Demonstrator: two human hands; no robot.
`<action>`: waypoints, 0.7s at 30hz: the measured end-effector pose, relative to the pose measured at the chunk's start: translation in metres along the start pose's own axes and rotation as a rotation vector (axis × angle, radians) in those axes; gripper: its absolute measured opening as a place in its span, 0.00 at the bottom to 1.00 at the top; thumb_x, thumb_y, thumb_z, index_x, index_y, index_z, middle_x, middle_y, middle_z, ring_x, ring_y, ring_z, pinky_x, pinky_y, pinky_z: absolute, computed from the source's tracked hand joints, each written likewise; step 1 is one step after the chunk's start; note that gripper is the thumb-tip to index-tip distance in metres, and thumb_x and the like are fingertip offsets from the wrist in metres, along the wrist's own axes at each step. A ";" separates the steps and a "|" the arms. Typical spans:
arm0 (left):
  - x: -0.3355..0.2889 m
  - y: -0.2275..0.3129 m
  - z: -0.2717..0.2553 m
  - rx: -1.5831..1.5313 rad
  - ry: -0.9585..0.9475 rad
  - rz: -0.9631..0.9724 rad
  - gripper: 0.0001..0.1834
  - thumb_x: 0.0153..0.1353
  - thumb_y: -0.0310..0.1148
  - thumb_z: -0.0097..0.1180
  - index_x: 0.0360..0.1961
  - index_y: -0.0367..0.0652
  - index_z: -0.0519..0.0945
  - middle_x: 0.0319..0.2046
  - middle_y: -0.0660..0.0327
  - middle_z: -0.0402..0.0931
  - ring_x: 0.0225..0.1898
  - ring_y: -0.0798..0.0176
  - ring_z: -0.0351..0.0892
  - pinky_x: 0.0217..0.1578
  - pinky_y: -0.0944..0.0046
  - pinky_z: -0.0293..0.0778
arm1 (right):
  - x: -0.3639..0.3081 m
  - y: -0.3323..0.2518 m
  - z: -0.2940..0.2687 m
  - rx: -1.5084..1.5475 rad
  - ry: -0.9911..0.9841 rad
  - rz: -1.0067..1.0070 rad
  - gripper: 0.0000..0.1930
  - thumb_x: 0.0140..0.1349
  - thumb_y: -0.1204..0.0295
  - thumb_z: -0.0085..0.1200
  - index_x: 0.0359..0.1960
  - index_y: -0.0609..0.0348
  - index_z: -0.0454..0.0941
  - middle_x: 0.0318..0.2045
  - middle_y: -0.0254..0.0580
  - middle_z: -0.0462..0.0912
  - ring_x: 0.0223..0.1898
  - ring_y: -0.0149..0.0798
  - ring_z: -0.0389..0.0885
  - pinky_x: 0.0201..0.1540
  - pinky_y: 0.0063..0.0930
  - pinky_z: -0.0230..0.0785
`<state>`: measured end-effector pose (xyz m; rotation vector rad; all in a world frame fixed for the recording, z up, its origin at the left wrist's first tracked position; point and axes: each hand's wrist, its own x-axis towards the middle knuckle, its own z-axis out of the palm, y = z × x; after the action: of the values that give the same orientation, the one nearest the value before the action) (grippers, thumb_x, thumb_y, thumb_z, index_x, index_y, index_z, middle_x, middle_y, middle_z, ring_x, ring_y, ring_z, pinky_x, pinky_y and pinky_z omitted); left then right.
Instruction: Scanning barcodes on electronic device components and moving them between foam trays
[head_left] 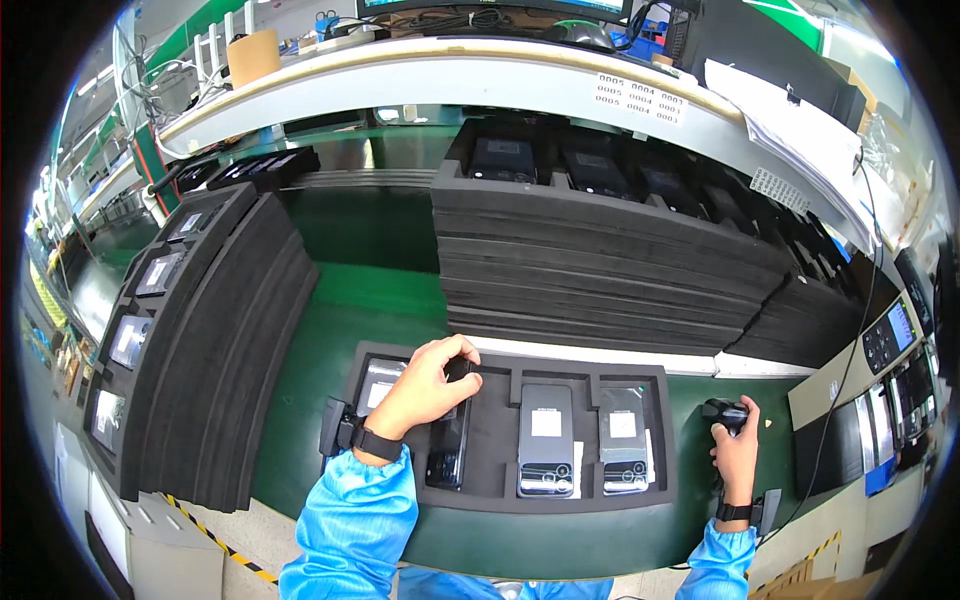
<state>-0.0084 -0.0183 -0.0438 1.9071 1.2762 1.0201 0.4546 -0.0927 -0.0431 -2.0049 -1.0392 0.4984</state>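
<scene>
- L hand (428,385): fingers & thumb closed on upper end of dark phone (446,458), which sits in foam tray (590,504), L of centre; exact tilt hard to tell.
- R hand (738,455): gripping blk handheld device (724,412), just R of tray; type unclear.
- Both wrists: blk straps (378,445), w/ blue sleeves (350,515) below.
- Same tray: silver-ish phone (380,380) at far L, partly hidden by L hand; then, R of the dark phone, grey phone (545,450) & pale phone (624,440), each w/ white label, in separate slots.
- Tray lies on green counter (560,535), near edge.
- L side: tall tray stack (225,370), labelled phones in top layer.
- Behind tray: wide blk stack (590,260), more phones on top.
- R side: beige machine (880,340) w/ small screen.
- Above, at back: shelf (400,72) w/ tape roll (253,57), monitor (480,8), papers (785,125).
</scene>
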 end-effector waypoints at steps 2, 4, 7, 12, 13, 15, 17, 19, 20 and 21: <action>0.000 0.000 0.001 0.011 -0.004 0.004 0.13 0.54 0.29 0.64 0.41 0.38 0.79 0.39 0.60 0.79 0.45 0.63 0.77 0.50 0.63 0.72 | 0.000 0.000 0.000 -0.007 -0.002 -0.007 0.35 0.57 0.78 0.56 0.69 0.46 0.63 0.37 0.50 0.82 0.22 0.35 0.80 0.27 0.32 0.76; 0.000 -0.001 0.002 -0.019 0.043 0.063 0.12 0.52 0.31 0.64 0.37 0.40 0.79 0.34 0.58 0.78 0.38 0.56 0.75 0.40 0.59 0.70 | 0.001 0.001 -0.001 0.003 -0.004 -0.016 0.34 0.57 0.78 0.56 0.68 0.46 0.63 0.37 0.50 0.82 0.22 0.35 0.80 0.28 0.32 0.76; 0.001 -0.007 0.002 0.010 0.007 0.016 0.12 0.54 0.29 0.64 0.39 0.38 0.81 0.37 0.59 0.80 0.44 0.61 0.79 0.49 0.62 0.73 | 0.003 0.008 -0.002 0.015 -0.007 -0.016 0.34 0.57 0.78 0.55 0.68 0.46 0.63 0.38 0.49 0.82 0.22 0.36 0.80 0.28 0.32 0.76; 0.006 -0.022 0.013 0.053 0.099 0.241 0.15 0.53 0.30 0.66 0.43 0.40 0.80 0.39 0.57 0.84 0.40 0.59 0.82 0.44 0.61 0.75 | 0.014 0.031 0.002 0.114 -0.008 -0.110 0.35 0.57 0.79 0.54 0.68 0.43 0.63 0.43 0.46 0.79 0.22 0.33 0.75 0.23 0.26 0.73; 0.004 -0.024 0.015 -0.001 0.111 0.170 0.18 0.53 0.31 0.67 0.44 0.41 0.78 0.39 0.57 0.83 0.41 0.60 0.82 0.44 0.61 0.75 | 0.017 0.034 0.001 0.112 -0.031 -0.078 0.35 0.57 0.79 0.53 0.69 0.43 0.63 0.43 0.45 0.79 0.22 0.32 0.74 0.22 0.24 0.72; 0.005 -0.027 0.017 -0.070 0.128 0.091 0.21 0.51 0.32 0.68 0.44 0.41 0.73 0.40 0.56 0.82 0.43 0.61 0.81 0.44 0.60 0.75 | 0.021 0.037 0.003 0.103 -0.029 -0.009 0.36 0.58 0.79 0.54 0.70 0.44 0.62 0.46 0.46 0.79 0.28 0.35 0.77 0.32 0.26 0.75; 0.005 -0.029 0.017 -0.092 0.159 0.098 0.21 0.50 0.31 0.69 0.38 0.41 0.68 0.40 0.56 0.80 0.43 0.61 0.79 0.43 0.59 0.74 | 0.021 0.034 0.007 0.060 0.025 -0.256 0.40 0.58 0.78 0.59 0.74 0.56 0.57 0.52 0.48 0.76 0.53 0.48 0.75 0.66 0.39 0.62; 0.005 -0.029 0.017 -0.074 0.162 0.122 0.21 0.49 0.30 0.69 0.30 0.42 0.65 0.38 0.56 0.78 0.42 0.58 0.78 0.43 0.58 0.74 | 0.020 0.028 0.008 -0.250 0.445 -0.669 0.19 0.64 0.71 0.61 0.54 0.65 0.76 0.37 0.48 0.82 0.36 0.43 0.82 0.40 0.34 0.77; 0.006 -0.029 0.016 -0.050 0.140 0.123 0.21 0.49 0.29 0.69 0.27 0.42 0.63 0.37 0.56 0.78 0.41 0.56 0.78 0.43 0.58 0.73 | 0.019 0.027 -0.006 -0.229 0.469 -0.813 0.19 0.64 0.66 0.65 0.46 0.74 0.81 0.34 0.57 0.86 0.36 0.50 0.86 0.38 0.42 0.80; 0.006 -0.029 0.015 -0.032 0.120 0.126 0.20 0.50 0.29 0.68 0.23 0.42 0.63 0.34 0.56 0.76 0.39 0.54 0.77 0.42 0.58 0.73 | 0.026 0.025 -0.013 -0.110 0.492 -0.729 0.21 0.63 0.68 0.67 0.49 0.75 0.78 0.36 0.58 0.85 0.38 0.50 0.85 0.41 0.41 0.80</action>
<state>-0.0075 -0.0040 -0.0734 1.9478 1.2098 1.2289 0.4907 -0.0861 -0.0551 -1.5559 -1.3754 -0.4242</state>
